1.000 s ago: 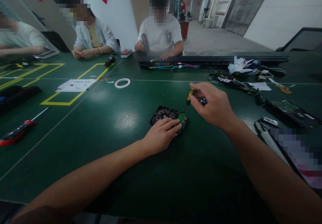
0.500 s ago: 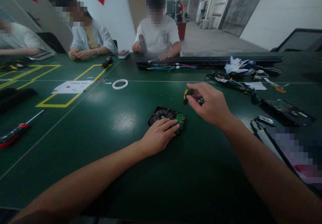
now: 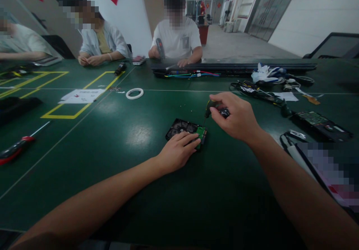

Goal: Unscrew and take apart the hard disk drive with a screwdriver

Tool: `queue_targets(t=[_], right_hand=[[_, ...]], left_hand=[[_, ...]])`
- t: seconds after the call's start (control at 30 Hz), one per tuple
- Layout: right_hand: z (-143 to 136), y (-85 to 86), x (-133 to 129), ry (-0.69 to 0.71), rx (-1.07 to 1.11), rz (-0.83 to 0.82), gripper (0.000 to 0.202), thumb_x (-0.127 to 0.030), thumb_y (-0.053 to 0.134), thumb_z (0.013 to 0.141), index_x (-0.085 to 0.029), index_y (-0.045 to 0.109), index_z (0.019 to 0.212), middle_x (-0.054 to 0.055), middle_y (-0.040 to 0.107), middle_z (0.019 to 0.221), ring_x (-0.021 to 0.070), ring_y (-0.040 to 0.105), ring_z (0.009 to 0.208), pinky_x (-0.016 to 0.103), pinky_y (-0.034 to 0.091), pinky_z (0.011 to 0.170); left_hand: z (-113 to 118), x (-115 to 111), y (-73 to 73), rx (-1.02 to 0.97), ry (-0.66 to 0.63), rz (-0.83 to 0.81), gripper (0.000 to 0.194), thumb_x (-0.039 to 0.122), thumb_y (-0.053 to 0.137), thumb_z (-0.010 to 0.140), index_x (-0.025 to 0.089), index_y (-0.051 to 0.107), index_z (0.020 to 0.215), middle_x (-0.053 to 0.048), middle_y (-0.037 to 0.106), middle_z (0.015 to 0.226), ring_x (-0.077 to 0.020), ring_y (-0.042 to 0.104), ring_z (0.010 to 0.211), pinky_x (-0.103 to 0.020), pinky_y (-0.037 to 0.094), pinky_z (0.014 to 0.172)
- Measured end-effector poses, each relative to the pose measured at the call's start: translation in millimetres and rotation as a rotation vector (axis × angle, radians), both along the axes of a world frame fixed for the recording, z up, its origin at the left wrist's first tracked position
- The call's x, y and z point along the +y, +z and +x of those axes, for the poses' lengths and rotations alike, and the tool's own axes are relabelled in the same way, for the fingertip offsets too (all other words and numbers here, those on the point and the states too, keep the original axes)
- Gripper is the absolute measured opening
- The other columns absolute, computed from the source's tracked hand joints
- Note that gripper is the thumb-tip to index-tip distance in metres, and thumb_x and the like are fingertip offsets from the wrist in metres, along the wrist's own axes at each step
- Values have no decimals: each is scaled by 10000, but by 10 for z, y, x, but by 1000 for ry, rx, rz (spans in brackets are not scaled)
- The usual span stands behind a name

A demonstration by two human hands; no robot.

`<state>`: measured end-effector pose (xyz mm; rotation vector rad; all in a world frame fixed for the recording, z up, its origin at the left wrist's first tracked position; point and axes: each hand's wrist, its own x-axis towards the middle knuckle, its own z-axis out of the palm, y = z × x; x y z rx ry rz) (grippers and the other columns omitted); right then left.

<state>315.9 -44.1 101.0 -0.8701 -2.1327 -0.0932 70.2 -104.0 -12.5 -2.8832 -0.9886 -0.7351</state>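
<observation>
1. A green bench [image 3: 140, 205] fills the foreground, and a person [image 3: 176, 36] sits across it at the far edge, holding a dark tool. Pale walls and a grey floor lie behind.
2. The drive [image 3: 176, 126] lies flat on the bench, between near and far edges and slightly right of the middle, its green board [image 3: 201, 131] towards the right.
3. The left hand [image 3: 175, 152] is laid over the drive, palm down, its fingers extended and slightly apart, the tips on the board. That looks a sound brace; even, light pressure should stop the drive turning without straining the board.
4. The right hand [image 3: 238, 117] pinches the screwdriver [image 3: 208, 109] by its handle, with the shaft pointing down at the board's far side. Whether the tip is seated cannot be told.
5. The shaft leans a little. Standing it square to the board, pressing down first, and turning slowly would guard against slipping or scratching. The left fingertips are best held out of the tip's path.
6. Towards the far edge lie a tape roll [image 3: 134, 97] and, further right, gloves [image 3: 265, 74]. Another drive [image 3: 319, 124] lies near the right edge, and a red-handled driver [image 3: 15, 149] near the left.
</observation>
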Motion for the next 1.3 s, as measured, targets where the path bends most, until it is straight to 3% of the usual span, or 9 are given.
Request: queue_targets(t=[0.13, 0.77, 1.03, 1.3], right_hand=[[4, 9, 1, -2, 4, -30, 271, -223, 625, 916, -212, 659, 1184, 120, 710, 1129, 280, 705, 964, 416, 594, 787], [41, -2, 34, 5, 7, -26, 272, -223, 596, 957, -200, 671, 1218, 117, 739, 1193, 279, 705, 1093, 464, 568, 969], [51, -8, 39, 15, 5, -86, 320, -218, 575, 969, -201, 643, 1282, 117, 723, 1248, 261, 709, 1060, 432, 578, 932], [81, 1, 51, 48, -18, -41, 231, -250, 597, 988, -207, 661, 1206, 99, 729, 1196, 258, 679, 1125, 431, 542, 985]], left_hand=[[9, -10, 16, -7, 2, -4, 408, 224, 544, 1039, 166, 591, 1440, -155, 594, 1473, -309, 569, 1286, -531, 528, 1062], [24, -17, 0, -48, 3, 8, 416, 223, 552, 1041, 195, 596, 1454, -140, 619, 1450, -299, 588, 1279, -530, 528, 1073], [10, -11, -40, -18, 7, 13, 416, 226, 542, 1050, 169, 581, 1461, -127, 600, 1477, -313, 568, 1298, -539, 508, 1100], [23, -23, -12, -21, 7, 26, 405, 213, 543, 1049, 156, 595, 1447, -138, 606, 1466, -309, 580, 1271, -533, 516, 1088]])
